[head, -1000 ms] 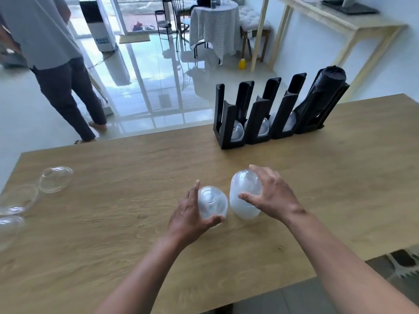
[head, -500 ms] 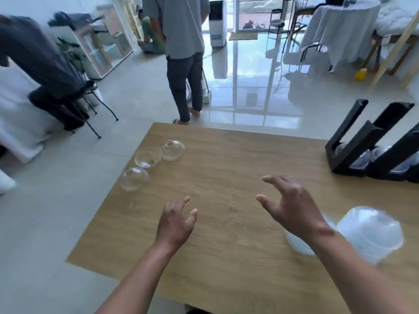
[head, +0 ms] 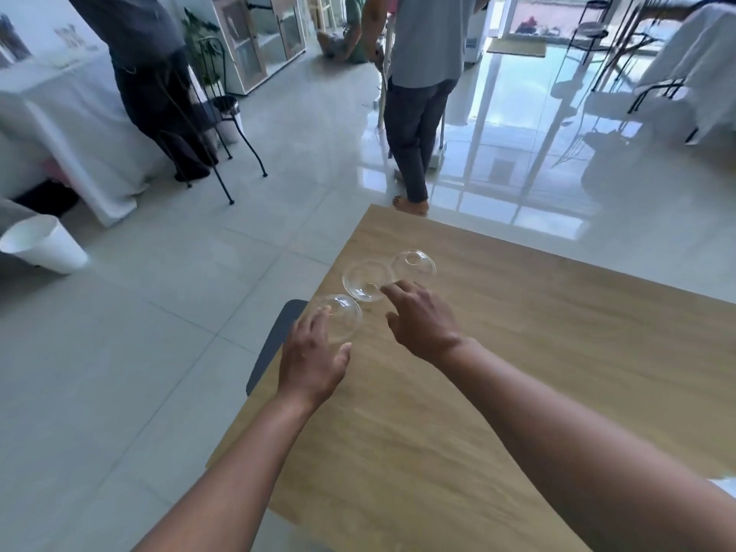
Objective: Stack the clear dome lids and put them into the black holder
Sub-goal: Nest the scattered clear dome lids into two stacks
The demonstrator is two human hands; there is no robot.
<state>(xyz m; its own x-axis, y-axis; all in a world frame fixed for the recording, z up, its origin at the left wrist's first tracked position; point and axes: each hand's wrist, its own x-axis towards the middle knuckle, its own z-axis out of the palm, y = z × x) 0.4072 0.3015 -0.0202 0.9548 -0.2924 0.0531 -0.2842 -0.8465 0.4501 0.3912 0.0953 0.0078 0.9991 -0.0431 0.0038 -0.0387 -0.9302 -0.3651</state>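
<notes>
Clear dome lids, three of them, now sit in view at the near-left corner of the desk, where half a second ago the view also took in the black holder at the right; the holder is out of sight now. Both hands have closed in on the row, so a fresh pick looks to be starting. The left hand, fingers spread, reaches over the nearest lid. The right hand, spread too, touches the middle lid; the far lid lies just beyond.

I see wooden table lower right; dark chair seat at its left edge; white bin far left; standing person top centre; black metal chair upper left.
</notes>
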